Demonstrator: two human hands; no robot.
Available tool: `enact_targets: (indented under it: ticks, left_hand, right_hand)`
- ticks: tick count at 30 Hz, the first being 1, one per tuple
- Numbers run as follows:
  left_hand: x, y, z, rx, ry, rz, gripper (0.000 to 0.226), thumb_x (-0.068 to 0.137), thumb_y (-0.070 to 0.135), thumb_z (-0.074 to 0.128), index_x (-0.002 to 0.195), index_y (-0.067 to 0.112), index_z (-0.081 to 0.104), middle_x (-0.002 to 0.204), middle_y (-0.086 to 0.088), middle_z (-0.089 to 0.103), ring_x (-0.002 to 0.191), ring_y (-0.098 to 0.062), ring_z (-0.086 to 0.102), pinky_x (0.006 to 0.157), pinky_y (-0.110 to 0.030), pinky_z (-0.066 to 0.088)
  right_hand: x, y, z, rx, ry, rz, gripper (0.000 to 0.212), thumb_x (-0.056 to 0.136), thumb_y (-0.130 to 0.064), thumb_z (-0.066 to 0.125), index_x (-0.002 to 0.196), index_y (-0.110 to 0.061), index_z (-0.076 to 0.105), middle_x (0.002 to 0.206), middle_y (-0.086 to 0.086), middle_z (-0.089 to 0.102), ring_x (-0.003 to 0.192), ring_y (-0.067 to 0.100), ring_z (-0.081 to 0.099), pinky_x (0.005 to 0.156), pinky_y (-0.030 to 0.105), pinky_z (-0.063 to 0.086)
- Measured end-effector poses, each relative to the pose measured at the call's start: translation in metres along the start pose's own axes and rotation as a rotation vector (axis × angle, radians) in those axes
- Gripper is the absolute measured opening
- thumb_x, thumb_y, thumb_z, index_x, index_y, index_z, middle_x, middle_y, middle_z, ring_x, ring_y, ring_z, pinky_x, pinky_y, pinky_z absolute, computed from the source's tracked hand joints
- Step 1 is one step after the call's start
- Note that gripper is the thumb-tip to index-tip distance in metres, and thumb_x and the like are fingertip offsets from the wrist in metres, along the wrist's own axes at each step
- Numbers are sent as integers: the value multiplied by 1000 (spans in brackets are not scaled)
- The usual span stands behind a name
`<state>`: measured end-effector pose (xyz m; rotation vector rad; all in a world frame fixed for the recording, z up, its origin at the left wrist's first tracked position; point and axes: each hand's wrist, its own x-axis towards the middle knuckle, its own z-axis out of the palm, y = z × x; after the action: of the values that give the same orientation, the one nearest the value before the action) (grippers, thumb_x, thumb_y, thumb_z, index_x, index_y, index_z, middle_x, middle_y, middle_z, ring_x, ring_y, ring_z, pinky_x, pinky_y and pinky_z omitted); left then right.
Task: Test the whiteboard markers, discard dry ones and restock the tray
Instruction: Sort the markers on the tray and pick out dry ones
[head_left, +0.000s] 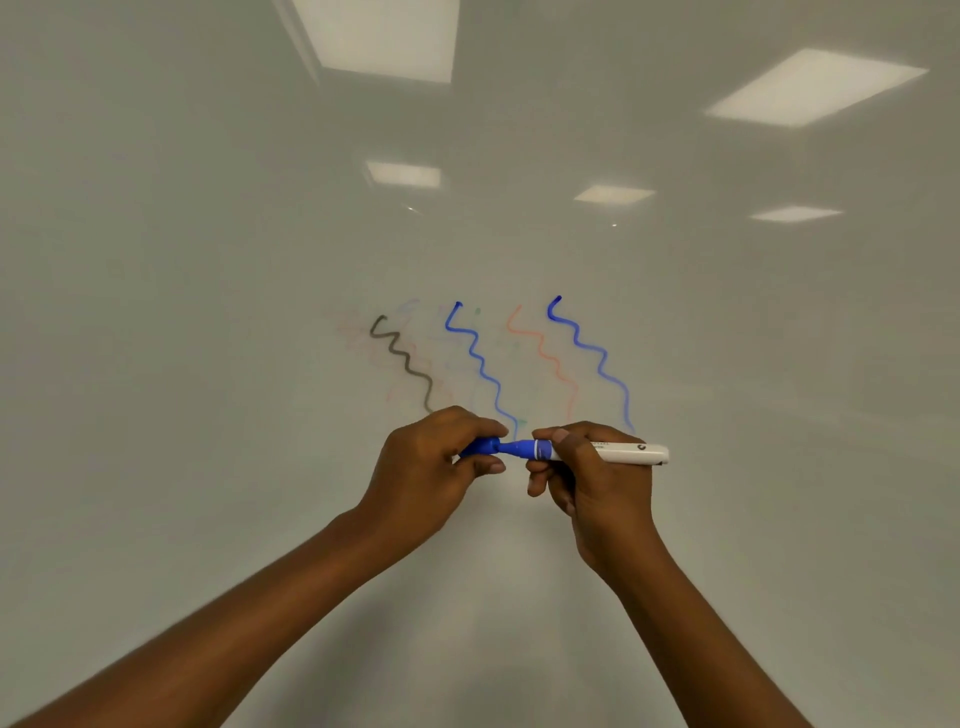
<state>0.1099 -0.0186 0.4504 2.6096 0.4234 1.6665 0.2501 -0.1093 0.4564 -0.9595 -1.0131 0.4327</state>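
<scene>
— Blue cap (480, 447), pinched in the left hand (434, 467), thumb on top, the other fingers curled under. Half hidden by these fingers.

— And the marker (602, 452)?

— Held level by the right hand (592, 475), thumb and first finger closed near the blue collar, white barrel sticking out to the right past the hand. Cap mouth just touching the blue tip end, or very close; cannot tell if already pushed on.

— Any container or tray?

— Only the whiteboard (208, 260) behind, filling the whole view, with ceiling lights mirrored on it.

— Marks on the board?

— Four wavy lines just above the hands: grey line (402, 364) at left, then strong blue line (478, 358), pale orange line (545, 353), and second blue line (592, 353) at right, fading at the lower end. Faint smudges of old colour around the grey one.

— Arm pose?

— Both forearms bare, rising from the lower corners and meeting in the middle, hands close together in front of the board.
</scene>
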Motion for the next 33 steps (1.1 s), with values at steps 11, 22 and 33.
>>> enact_targets:
  ticks: [11,22,33]
  left_hand:
    - [-11,-4,-6,123,-202,35,29,79,21,66,105,8,70,83,-1,67,75,-10,55,74,2,34]
    - [-22,-5,-19,68,-167,-2,28,86,24,53,97,5,70,76,-4,67,66,-15,61,61,-31,55]
    - [-27,-7,-59,-8,-120,-221,13,80,10,68,90,9,75,66,6,59,70,-9,54,61,-13,40]
  right_hand:
    - [1,16,19,-12,-66,48,22,92,-3,50,76,-2,64,52,10,60,38,13,50,37,19,34]
    - [-5,42,67,354,118,11,30,76,-17,49,46,-22,48,47,2,47,44,15,44,39,19,34]
    - [-8,54,110,376,-4,-155,22,66,-37,47,46,-28,45,47,-8,45,46,9,42,45,20,34]
